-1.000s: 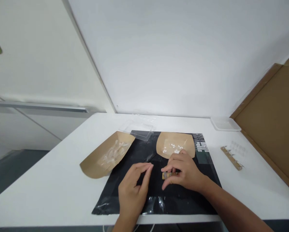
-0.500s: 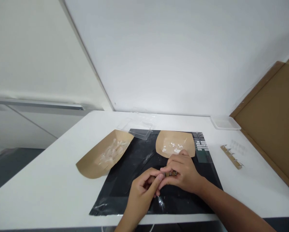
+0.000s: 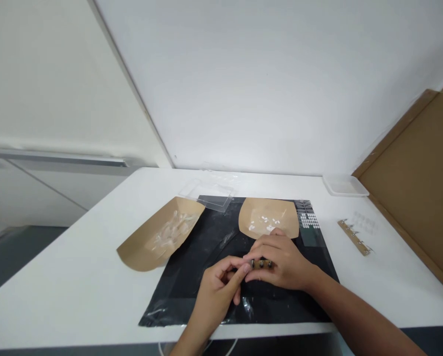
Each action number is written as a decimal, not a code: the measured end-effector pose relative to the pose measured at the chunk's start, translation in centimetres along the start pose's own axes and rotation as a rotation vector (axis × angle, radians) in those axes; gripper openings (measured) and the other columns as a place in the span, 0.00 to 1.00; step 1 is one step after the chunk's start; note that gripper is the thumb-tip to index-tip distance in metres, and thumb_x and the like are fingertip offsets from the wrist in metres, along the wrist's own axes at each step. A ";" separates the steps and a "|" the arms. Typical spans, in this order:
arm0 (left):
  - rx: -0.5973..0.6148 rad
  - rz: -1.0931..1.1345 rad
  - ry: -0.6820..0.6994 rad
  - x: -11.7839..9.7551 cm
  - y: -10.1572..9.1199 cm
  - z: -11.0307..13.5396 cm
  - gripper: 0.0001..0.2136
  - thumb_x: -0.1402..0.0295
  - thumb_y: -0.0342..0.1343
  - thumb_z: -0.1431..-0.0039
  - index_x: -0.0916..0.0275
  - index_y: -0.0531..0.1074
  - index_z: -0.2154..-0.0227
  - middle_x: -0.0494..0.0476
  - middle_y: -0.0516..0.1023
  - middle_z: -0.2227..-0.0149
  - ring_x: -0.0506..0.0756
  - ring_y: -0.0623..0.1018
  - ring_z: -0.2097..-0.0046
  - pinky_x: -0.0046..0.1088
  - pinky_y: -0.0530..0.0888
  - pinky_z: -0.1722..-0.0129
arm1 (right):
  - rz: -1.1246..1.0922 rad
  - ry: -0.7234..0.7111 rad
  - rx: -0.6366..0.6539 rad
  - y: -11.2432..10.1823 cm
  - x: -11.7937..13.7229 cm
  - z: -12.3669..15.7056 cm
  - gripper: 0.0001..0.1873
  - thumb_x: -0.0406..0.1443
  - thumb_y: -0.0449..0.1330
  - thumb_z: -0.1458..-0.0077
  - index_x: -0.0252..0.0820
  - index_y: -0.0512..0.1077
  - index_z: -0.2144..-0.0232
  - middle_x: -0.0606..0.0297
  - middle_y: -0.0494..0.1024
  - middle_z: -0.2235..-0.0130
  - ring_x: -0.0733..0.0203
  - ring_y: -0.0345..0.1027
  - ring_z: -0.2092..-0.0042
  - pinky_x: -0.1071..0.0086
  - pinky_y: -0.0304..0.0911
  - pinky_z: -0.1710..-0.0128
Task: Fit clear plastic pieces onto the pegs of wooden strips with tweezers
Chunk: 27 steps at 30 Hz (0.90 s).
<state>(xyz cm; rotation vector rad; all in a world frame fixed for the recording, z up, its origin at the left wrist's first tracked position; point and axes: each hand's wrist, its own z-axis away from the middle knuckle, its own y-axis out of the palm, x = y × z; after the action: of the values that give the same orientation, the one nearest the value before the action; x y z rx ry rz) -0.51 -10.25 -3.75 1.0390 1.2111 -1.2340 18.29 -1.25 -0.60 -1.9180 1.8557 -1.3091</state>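
Note:
Just above the black sheet, my right hand (image 3: 279,259) is closed around a small brown strip (image 3: 266,264) with several dark, round metal pieces in a row along it. My left hand (image 3: 221,284) meets it at the strip's left end, thumb and forefinger pinched together there. My fingers hide that end, so whether a separate small piece is between the left fingertips cannot be made out. Behind my right hand, a shallow brown paper tray (image 3: 251,210) holds several small white oval pieces (image 3: 265,220). A similar brown strip (image 3: 354,238) with metal prongs standing up lies on the table to the right.
The black plastic sheet (image 3: 177,291) covers the middle of the white table (image 3: 76,277). At left is a brown paper tray (image 3: 140,252) with clear plastic bits. Behind lies a clear plastic sleeve (image 3: 206,193). A translucent tray (image 3: 345,186) and a cardboard box (image 3: 418,183) are at right.
The held strip has turned slightly, and more of its metal pieces show between my hands. My left fingers have shifted a little at its left end. The view has moved slightly.

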 end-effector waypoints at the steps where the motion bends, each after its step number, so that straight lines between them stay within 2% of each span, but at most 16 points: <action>1: -0.003 0.003 0.003 0.1 0.0 0.0 0.22 0.46 0.65 0.41 0.65 0.81 0.65 0.45 0.68 0.86 0.46 0.66 0.85 0.20 0.61 0.80 | -0.005 0.000 0.009 0.0 0.1 0.0 0.16 0.50 0.69 0.37 0.48 0.78 0.55 0.69 0.84 0.61 0.63 0.79 0.61 0.62 0.58 0.57; 5: -0.028 0.009 0.017 0.4 0.0 -0.1 0.21 0.48 0.66 0.42 0.64 0.82 0.66 0.45 0.67 0.88 0.46 0.66 0.86 0.20 0.61 0.82 | -0.010 0.025 0.039 -0.2 0.1 -0.1 0.14 0.49 0.68 0.36 0.48 0.78 0.58 0.70 0.84 0.63 0.63 0.78 0.62 0.63 0.58 0.58; 7: -0.037 0.013 0.022 0.5 0.1 -0.2 0.20 0.49 0.66 0.41 0.65 0.82 0.66 0.47 0.70 0.87 0.47 0.67 0.86 0.20 0.62 0.83 | -0.002 0.020 0.037 -0.3 0.0 -0.1 0.14 0.50 0.69 0.37 0.48 0.79 0.60 0.70 0.84 0.65 0.63 0.77 0.64 0.62 0.58 0.59; 11: -0.068 0.003 0.051 0.5 0.3 -0.2 0.19 0.49 0.65 0.39 0.64 0.83 0.64 0.55 0.82 0.74 0.47 0.72 0.86 0.22 0.67 0.84 | 0.002 0.009 0.038 -0.4 -0.2 0.0 0.14 0.50 0.69 0.37 0.48 0.78 0.61 0.70 0.84 0.66 0.62 0.78 0.64 0.62 0.57 0.59; 14: -0.168 -0.040 0.112 0.7 0.6 0.1 0.18 0.50 0.62 0.36 0.63 0.81 0.62 0.57 0.85 0.67 0.48 0.74 0.84 0.23 0.72 0.82 | 0.007 0.029 0.028 -0.5 -0.5 0.1 0.18 0.52 0.70 0.39 0.46 0.77 0.58 0.69 0.84 0.65 0.61 0.79 0.63 0.62 0.58 0.58; 18: -0.237 -0.144 0.184 1.3 1.0 0.6 0.15 0.53 0.60 0.33 0.62 0.80 0.60 0.55 0.83 0.68 0.50 0.78 0.79 0.24 0.75 0.80 | 0.037 0.075 0.055 -0.7 -1.0 0.3 0.22 0.52 0.71 0.41 0.46 0.76 0.54 0.69 0.84 0.65 0.61 0.80 0.63 0.63 0.59 0.57; 23: -0.229 -0.215 0.166 1.5 1.0 0.6 0.14 0.54 0.60 0.33 0.61 0.80 0.59 0.54 0.81 0.70 0.52 0.80 0.77 0.24 0.75 0.81 | 0.103 0.053 0.085 -0.5 -1.2 0.4 0.18 0.50 0.69 0.38 0.44 0.73 0.67 0.69 0.84 0.67 0.62 0.77 0.65 0.63 0.55 0.58; 27: -0.202 -0.292 0.173 1.3 1.1 0.5 0.14 0.55 0.61 0.34 0.60 0.81 0.58 0.54 0.83 0.70 0.52 0.81 0.77 0.23 0.75 0.80 | 0.104 0.051 0.096 -0.2 -1.1 0.4 0.18 0.48 0.69 0.36 0.43 0.70 0.69 0.69 0.85 0.65 0.63 0.77 0.65 0.63 0.54 0.58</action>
<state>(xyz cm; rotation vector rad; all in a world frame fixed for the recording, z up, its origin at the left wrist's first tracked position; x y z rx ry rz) 0.56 -10.81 -5.02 0.8532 1.6315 -1.2282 18.92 -0.38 -1.22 -1.7323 1.8525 -1.3993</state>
